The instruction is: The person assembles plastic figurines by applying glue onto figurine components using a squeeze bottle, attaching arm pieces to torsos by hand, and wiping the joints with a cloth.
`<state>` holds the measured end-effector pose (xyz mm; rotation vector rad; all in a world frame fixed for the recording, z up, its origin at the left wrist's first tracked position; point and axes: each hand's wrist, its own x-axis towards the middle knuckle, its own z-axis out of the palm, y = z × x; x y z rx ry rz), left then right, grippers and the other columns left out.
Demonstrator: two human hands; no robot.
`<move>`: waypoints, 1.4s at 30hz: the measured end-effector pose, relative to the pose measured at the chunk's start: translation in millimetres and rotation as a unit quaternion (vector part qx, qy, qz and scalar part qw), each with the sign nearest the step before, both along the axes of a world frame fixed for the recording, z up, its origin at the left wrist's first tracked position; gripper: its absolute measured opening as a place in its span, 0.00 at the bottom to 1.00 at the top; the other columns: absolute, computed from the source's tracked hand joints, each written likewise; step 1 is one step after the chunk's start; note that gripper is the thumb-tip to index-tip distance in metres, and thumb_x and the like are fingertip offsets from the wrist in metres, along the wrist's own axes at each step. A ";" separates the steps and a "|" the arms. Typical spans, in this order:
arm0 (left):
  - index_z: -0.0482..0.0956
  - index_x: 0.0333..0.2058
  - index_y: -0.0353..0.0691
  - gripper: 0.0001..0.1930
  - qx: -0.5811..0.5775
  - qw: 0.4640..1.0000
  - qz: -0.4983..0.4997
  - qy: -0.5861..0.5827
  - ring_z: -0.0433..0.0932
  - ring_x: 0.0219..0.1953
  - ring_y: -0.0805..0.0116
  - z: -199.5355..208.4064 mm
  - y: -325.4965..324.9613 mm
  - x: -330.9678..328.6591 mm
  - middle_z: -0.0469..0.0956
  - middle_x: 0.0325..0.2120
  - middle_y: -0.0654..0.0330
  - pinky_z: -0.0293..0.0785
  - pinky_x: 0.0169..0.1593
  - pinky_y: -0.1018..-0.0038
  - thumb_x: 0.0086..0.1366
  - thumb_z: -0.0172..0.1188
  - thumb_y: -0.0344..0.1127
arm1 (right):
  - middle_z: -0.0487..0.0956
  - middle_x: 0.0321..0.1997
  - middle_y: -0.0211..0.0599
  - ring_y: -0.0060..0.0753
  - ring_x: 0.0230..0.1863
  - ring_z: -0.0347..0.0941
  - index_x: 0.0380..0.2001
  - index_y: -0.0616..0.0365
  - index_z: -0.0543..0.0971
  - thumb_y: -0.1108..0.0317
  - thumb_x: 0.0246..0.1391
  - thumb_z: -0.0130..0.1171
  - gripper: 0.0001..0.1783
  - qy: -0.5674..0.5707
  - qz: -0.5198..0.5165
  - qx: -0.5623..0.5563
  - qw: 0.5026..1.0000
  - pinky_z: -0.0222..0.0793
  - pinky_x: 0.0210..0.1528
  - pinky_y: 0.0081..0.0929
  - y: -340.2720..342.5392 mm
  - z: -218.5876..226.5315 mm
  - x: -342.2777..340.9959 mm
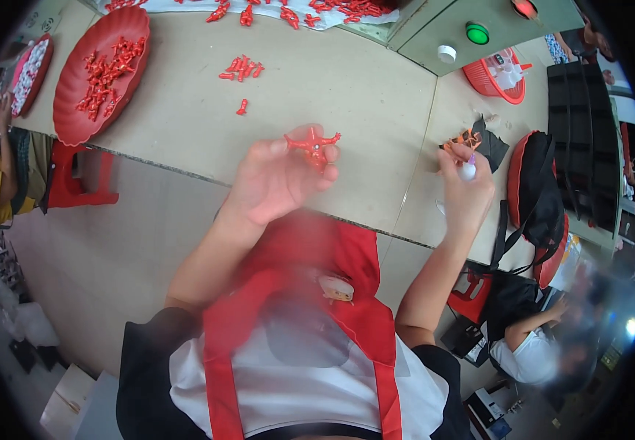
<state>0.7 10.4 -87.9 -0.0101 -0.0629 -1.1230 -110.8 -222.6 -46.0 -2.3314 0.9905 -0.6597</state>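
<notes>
Pale bench point(361, 95), smooth-topped, bearing the following, left to right.

Scalloped red tray point(66, 95), at the left end: a heap of glossy red figures point(108, 73).

Small red pieces point(242, 67), loose cluster; one single red piece point(242, 107) lies apart, nearer the edge.

Left hand point(269, 180), above the bench's near edge: fingers closed lightly on one red figure point(315, 147), limbs spread, thumb at one side and fingertips at the other. Handling, as judged: very light, probably stiff moulded plastic; shiny skin may slip. Thin limbs look the likeliest to bend or snap; best hold is the thicker trunk.

Right hand point(473, 183), over the bench's right part: fingers pinched about a small white-and-purple item point(467, 171), kind not clear; probably light. Its rounded white end shows below the fingers.

Orange-and-black patterned piece point(464, 139) and dark scrap point(492, 147), just beyond that hand.

Red basket point(517, 94), farther back, holding whitish items.

Black-and-red bag point(534, 176), at far right.
</notes>
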 end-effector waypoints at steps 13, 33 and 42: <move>0.67 0.43 0.36 0.18 -0.003 0.997 -0.015 0.082 0.74 0.40 0.58 4.3 -2.0 1.7 0.69 0.38 0.49 0.75 0.44 0.70 0.57 0.53 0.38 | 0.76 0.24 0.31 0.17 0.22 0.70 0.29 0.65 0.76 0.69 0.48 0.58 0.09 -0.095 0.033 0.258 0.961 0.63 0.25 0.14 26.3 27.7 11.4; 0.73 0.40 0.31 0.14 0.337 0.854 -0.126 -0.375 0.76 0.33 0.72 62.8 -10.4 12.4 0.76 0.33 0.58 0.75 0.39 0.77 0.54 0.55 0.26 | 0.75 0.25 0.37 0.40 0.28 0.74 0.24 0.59 0.78 0.81 0.26 0.59 0.14 0.059 0.453 0.122 0.881 0.68 0.29 0.26 57.4 63.8 35.5; 0.73 0.40 0.31 0.13 0.328 0.838 -0.189 -0.394 0.76 0.34 0.72 62.0 -20.2 12.1 0.76 0.33 0.58 0.74 0.38 0.77 0.54 0.56 0.25 | 0.71 0.21 0.37 0.37 0.23 0.69 0.20 0.63 0.74 0.85 0.24 0.56 0.12 0.030 0.473 0.150 0.868 0.65 0.27 0.25 49.8 66.7 25.1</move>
